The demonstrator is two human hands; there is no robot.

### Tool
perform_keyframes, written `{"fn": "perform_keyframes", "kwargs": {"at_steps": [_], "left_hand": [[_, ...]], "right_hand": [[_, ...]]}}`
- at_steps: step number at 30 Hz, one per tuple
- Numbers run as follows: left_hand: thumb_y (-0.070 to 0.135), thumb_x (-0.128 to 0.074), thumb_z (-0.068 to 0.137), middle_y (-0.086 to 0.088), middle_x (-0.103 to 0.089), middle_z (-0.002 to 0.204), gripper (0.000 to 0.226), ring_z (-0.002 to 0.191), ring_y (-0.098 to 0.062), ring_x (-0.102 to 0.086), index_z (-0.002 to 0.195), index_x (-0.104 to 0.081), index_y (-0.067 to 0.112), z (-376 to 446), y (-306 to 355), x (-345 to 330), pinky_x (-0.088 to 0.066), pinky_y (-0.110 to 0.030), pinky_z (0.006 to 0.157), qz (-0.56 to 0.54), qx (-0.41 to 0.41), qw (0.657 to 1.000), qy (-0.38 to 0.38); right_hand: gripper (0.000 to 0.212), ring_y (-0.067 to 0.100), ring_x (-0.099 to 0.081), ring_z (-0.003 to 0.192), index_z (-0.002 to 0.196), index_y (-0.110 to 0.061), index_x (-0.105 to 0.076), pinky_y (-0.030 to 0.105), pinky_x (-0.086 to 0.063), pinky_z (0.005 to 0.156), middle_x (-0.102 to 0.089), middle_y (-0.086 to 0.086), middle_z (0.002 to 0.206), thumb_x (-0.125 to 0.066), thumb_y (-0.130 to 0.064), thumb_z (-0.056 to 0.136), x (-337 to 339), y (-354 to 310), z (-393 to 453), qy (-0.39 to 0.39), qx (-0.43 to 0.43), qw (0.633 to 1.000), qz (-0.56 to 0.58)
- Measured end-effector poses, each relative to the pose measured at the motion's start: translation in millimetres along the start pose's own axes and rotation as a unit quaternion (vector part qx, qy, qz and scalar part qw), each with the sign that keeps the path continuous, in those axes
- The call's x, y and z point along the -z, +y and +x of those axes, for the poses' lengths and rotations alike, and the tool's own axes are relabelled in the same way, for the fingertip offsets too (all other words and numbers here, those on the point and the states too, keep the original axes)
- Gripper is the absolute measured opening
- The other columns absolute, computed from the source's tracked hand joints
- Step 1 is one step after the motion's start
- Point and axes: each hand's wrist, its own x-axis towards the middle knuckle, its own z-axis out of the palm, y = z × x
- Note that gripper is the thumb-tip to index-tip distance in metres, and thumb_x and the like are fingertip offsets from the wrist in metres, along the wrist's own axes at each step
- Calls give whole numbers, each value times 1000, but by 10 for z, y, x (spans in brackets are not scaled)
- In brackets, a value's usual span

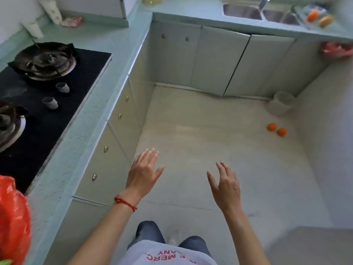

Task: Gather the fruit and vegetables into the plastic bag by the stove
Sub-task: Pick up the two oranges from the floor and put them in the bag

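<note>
Head view shows both my hands out over the floor with nothing in them: left hand with fingers straight and fanned, right hand with fingers loosely spread and slightly bent.

At about eight o'clock from my left hand, the orange-red plastic bag sits on the counter beside the black stove. A bit of green shows at its lower edge, so I judge something is already inside; how much, I cannot tell.

Still to collect: two oranges on the floor at about one o'clock from my right hand, touching or nearly so, just beside the wall. Farther off at one o'clock, an orange fruit and a paler round thing, too blurred to name, sit by the sink.

A pale bucket stands in the corner near the floor oranges. A pink bag hangs under the far counter. Nothing lies between my hands and the floor fruit.
</note>
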Motion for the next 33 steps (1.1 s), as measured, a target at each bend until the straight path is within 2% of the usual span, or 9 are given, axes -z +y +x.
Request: {"fn": "perform_keyframes", "kwargs": {"at_steps": [5, 10, 19, 23, 27, 33], "left_hand": [[42, -38, 84, -19, -63, 118, 58, 111, -37, -59, 118, -59, 1, 319, 405, -138, -48, -50, 90, -2, -61, 998, -21], [41, -42, 83, -18, -65, 116, 55, 108, -36, -61, 117, -59, 1, 651, 703, -234, -49, -48, 88, 7, -126, 991, -36], [44, -37, 85, -19, -64, 118, 58, 112, -37, -59, 117, -59, 0, 1351, 1113, -451, -49, -51, 91, -9, -220, 972, -82], [55, -23, 91, -19, -63, 119, 70, 114, -37, -57, 118, -58, 0, 1623, 1246, -567, -48, -51, 93, -18, -244, 964, -104], [44, -37, 85, -20, -62, 121, 59, 114, -39, -56, 118, -58, -1, 1916, 1410, -716, -47, -53, 94, -32, -259, 959, -115], [42, -40, 84, -21, -63, 118, 57, 111, -41, -58, 117, -59, -1, 2429, 1746, -937, -47, -55, 92, -25, -274, 952, -133]], "right_hand": [[45, 37, -54, 115, 123, -2, -55, 46, -45, 90, -57, 19, 128, -59, -30, 87, 180, 424, 31, 19, -73, 997, -1], [53, 34, -50, 120, 126, -3, -53, 44, -41, 96, -55, 16, 131, -47, -39, 87, 309, 653, 85, 47, -132, 990, 11], [58, 32, -42, 128, 130, -3, -48, 42, -32, 106, -49, 16, 137, -42, -43, 88, 494, 966, 256, 86, -242, 966, 30], [71, 31, -42, 129, 130, -3, -49, 42, -32, 106, -49, 16, 137, -31, -54, 84, 514, 1077, 385, 102, -263, 959, 27], [52, 26, -35, 134, 134, -6, -43, 37, -26, 110, -44, 13, 142, -50, -35, 91, 529, 1223, 540, 96, -288, 952, 30], [52, 24, -32, 136, 137, -8, -41, 36, -24, 111, -40, 11, 145, -49, -34, 92, 632, 1548, 902, 97, -314, 944, 25]]}}
